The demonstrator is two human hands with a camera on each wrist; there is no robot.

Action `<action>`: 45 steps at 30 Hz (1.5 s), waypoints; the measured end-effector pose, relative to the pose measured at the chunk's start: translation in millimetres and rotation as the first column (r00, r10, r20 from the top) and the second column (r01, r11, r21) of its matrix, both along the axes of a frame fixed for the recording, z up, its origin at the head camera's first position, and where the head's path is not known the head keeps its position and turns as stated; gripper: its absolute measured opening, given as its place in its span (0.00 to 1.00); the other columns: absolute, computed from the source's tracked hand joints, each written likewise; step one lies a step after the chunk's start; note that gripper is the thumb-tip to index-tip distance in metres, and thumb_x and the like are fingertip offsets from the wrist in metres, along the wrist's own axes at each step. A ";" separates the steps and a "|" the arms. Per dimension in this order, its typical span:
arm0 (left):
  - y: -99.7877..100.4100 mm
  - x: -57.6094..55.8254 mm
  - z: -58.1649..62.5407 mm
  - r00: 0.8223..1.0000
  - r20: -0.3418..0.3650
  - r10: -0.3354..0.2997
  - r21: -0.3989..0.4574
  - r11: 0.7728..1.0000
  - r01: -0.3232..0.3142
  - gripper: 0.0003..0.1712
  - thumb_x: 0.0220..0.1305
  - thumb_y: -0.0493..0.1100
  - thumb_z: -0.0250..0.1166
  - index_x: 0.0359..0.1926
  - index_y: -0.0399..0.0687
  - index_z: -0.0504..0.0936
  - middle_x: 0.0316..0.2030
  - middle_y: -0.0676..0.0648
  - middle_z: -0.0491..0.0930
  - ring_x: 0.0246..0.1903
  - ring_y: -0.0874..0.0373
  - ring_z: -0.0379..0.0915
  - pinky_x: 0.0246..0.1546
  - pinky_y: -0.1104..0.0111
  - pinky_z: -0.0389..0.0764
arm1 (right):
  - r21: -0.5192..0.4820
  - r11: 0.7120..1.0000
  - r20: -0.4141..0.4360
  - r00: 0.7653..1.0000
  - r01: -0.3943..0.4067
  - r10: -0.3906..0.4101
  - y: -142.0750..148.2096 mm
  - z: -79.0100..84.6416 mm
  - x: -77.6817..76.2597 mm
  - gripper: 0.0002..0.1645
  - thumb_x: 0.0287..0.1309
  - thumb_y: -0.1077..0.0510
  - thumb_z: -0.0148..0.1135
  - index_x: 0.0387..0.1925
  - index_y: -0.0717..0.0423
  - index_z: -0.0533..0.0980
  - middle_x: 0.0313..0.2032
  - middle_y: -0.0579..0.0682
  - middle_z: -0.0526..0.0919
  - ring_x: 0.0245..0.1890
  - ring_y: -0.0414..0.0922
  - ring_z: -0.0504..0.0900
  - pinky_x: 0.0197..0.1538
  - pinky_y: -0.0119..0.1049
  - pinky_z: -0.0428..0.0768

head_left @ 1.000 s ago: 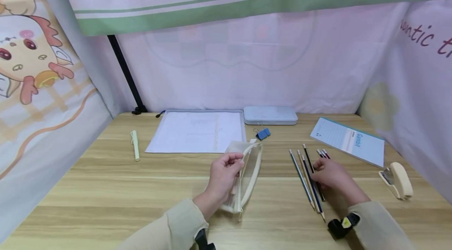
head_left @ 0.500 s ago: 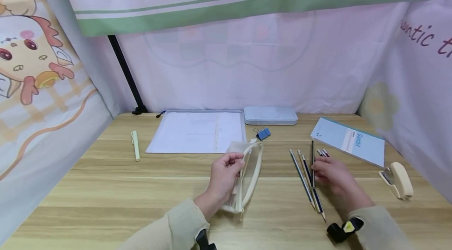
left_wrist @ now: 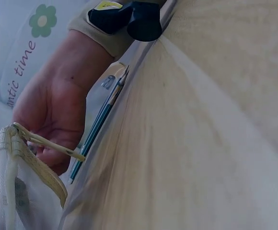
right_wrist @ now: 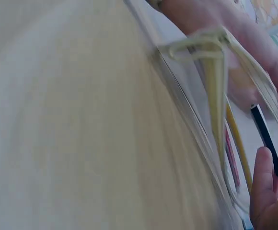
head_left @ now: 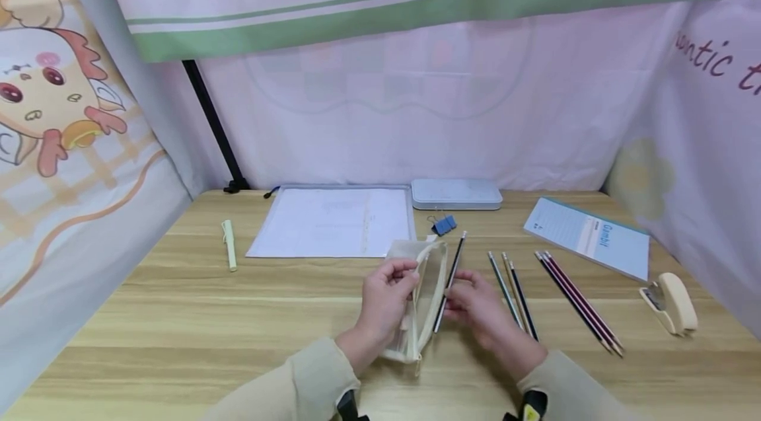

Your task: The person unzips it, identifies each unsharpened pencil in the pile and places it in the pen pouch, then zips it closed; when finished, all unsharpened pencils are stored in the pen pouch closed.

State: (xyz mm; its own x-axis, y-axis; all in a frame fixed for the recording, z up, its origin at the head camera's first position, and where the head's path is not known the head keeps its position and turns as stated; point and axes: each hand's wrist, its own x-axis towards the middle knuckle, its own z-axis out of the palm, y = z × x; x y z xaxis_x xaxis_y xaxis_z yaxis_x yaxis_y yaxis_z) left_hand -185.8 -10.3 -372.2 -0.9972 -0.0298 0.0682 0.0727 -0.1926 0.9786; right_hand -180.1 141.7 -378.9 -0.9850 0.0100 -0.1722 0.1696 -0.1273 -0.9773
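Nearest, two beige sleeves (head_left: 297, 375) enter low on the worktop (head_left: 196, 342), a black wrist camera (head_left: 351, 406) at each cuff, forearms angled inward from either side. Left hand (head_left: 386, 295) back upward, fingers curled, thumb and forefinger pinching the near-left rim of a see-through, cream-edged pouch (head_left: 440, 295), its mouth gaping toward the right. Right hand (head_left: 478, 308) turned in to face it, thumb and fingers closed about the middle of a dark pencil (head_left: 454, 266); the right wrist view shows the thumb laid along the shaft. Pencil stands aslant just beside the pouch's right edge, upper end leaning away and right; contact with the rim cannot be told. Right of this hand, a loose trio of pencils (head_left: 504, 289) lies partly behind the wrist. Farther right, one dark and two maroon pencils (head_left: 585, 305) lie side by side, pointed ends toward the wearer; a cream stapler (head_left: 678, 305) beyond them at the edge. Farther back: pale green pen (head_left: 228, 246) at far left, light-blue notepad (head_left: 588, 239) at right, blue binder clip (head_left: 443, 225) behind the pouch, white papers (head_left: 327, 223), then a pale flat case (head_left: 456, 194) before the hanging pink cloth (head_left: 380, 123).
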 end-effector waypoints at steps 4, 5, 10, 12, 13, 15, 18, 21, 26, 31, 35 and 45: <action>3.2 0.3 -0.4 1.000 -0.003 0.004 0.005 1.000 -0.004 0.12 0.52 0.28 0.61 0.41 0.30 0.79 0.27 0.50 0.74 0.25 0.64 0.69 0.25 0.77 0.74 | -0.020 1.000 0.009 1.000 -0.010 0.010 -17.1 -2.8 5.5 0.31 0.46 0.71 0.51 0.55 0.69 0.56 0.23 0.50 0.77 0.21 0.39 0.77 0.27 0.31 0.81; 3.9 0.2 -0.7 1.000 -0.003 0.004 0.006 1.000 -0.004 0.12 0.52 0.29 0.61 0.41 0.30 0.79 0.27 0.50 0.74 0.25 0.64 0.69 0.25 0.77 0.74 | -0.020 1.000 0.012 1.000 -0.018 0.018 -19.9 -3.3 7.1 0.30 0.46 0.71 0.51 0.54 0.69 0.56 0.23 0.50 0.77 0.21 0.39 0.77 0.27 0.31 0.81; 5.8 -1.0 -2.3 1.000 0.002 0.014 0.025 1.000 -0.014 0.12 0.52 0.30 0.62 0.40 0.31 0.79 0.27 0.50 0.74 0.26 0.63 0.70 0.25 0.76 0.74 | 0.001 0.998 0.024 0.998 -0.058 0.058 -28.5 -4.2 14.6 0.30 0.45 0.71 0.50 0.53 0.68 0.57 0.24 0.50 0.74 0.20 0.40 0.75 0.26 0.32 0.81; 6.0 -1.5 -2.8 1.000 0.003 0.016 0.032 0.999 -0.016 0.12 0.52 0.29 0.62 0.41 0.30 0.79 0.27 0.50 0.75 0.26 0.63 0.70 0.25 0.76 0.75 | 0.027 0.997 0.030 0.997 -0.067 0.066 -29.4 -4.9 17.0 0.30 0.44 0.71 0.50 0.53 0.68 0.57 0.25 0.51 0.74 0.21 0.40 0.75 0.26 0.31 0.80; 6.0 -1.7 -3.0 1.000 0.003 0.017 0.031 0.999 -0.017 0.12 0.52 0.29 0.62 0.41 0.30 0.79 0.27 0.50 0.75 0.26 0.63 0.70 0.25 0.76 0.75 | 0.040 0.997 0.035 0.997 -0.072 0.071 -29.6 -5.2 18.0 0.30 0.44 0.71 0.50 0.53 0.68 0.58 0.25 0.51 0.74 0.21 0.40 0.75 0.25 0.31 0.80; 6.1 -2.1 -3.1 1.000 0.005 0.016 0.031 0.999 -0.017 0.13 0.52 0.30 0.62 0.41 0.30 0.79 0.27 0.50 0.75 0.26 0.63 0.70 0.25 0.76 0.75 | 0.061 0.994 0.047 0.995 -0.086 0.083 -29.6 -6.0 18.9 0.30 0.44 0.70 0.51 0.54 0.68 0.58 0.26 0.51 0.75 0.22 0.40 0.75 0.25 0.31 0.80; 5.9 -2.2 -3.1 1.000 0.008 0.017 0.029 0.999 -0.017 0.12 0.52 0.30 0.63 0.40 0.31 0.79 0.27 0.50 0.75 0.26 0.63 0.70 0.26 0.76 0.75 | 0.081 0.991 0.059 0.993 -0.108 0.103 -29.1 -7.4 17.9 0.30 0.45 0.69 0.51 0.54 0.68 0.58 0.27 0.51 0.76 0.23 0.40 0.76 0.26 0.31 0.80; 5.8 -1.9 -2.8 1.000 0.010 0.017 0.028 0.999 -0.017 0.12 0.52 0.30 0.63 0.40 0.32 0.80 0.27 0.50 0.75 0.26 0.63 0.70 0.26 0.76 0.75 | 0.096 0.987 0.063 0.991 -0.126 0.121 -27.8 -8.0 16.3 0.29 0.45 0.69 0.51 0.53 0.68 0.59 0.27 0.52 0.76 0.23 0.40 0.77 0.28 0.32 0.81; 5.4 -1.2 -2.8 1.000 0.009 0.012 0.037 0.999 -0.012 0.12 0.52 0.29 0.63 0.40 0.31 0.79 0.26 0.50 0.75 0.25 0.64 0.70 0.25 0.77 0.74 | 0.117 0.986 0.064 0.992 -0.120 0.113 -18.6 -4.4 13.7 0.29 0.49 0.68 0.53 0.54 0.71 0.60 0.30 0.55 0.77 0.25 0.42 0.78 0.32 0.35 0.82; 2.6 -2.1 -1.1 1.000 0.009 0.002 0.021 1.000 -0.002 0.12 0.51 0.29 0.63 0.40 0.31 0.79 0.28 0.50 0.76 0.25 0.64 0.70 0.25 0.77 0.75 | 0.155 0.986 0.030 0.998 -0.056 0.052 16.1 5.3 6.1 0.26 0.57 0.66 0.52 0.56 0.74 0.61 0.32 0.55 0.76 0.28 0.42 0.77 0.35 0.33 0.81; -0.8 -3.9 -0.2 1.000 0.006 0.009 0.011 1.000 -0.009 0.12 0.51 0.29 0.62 0.40 0.30 0.79 0.27 0.50 0.75 0.24 0.64 0.69 0.24 0.78 0.73 | 0.237 0.967 0.007 0.996 -0.092 0.093 59.5 10.5 1.0 0.25 0.62 0.64 0.49 0.55 0.76 0.59 0.33 0.51 0.74 0.30 0.39 0.76 0.36 0.30 0.80; -4.8 -5.0 -1.3 1.000 0.000 0.019 0.011 1.000 -0.019 0.11 0.52 0.28 0.61 0.40 0.29 0.79 0.26 0.51 0.75 0.23 0.64 0.68 0.23 0.78 0.72 | 0.487 0.865 0.033 0.992 -0.119 0.118 131.3 5.0 0.3 0.25 0.58 0.65 0.55 0.54 0.76 0.61 0.37 0.53 0.75 0.32 0.40 0.78 0.36 0.33 0.80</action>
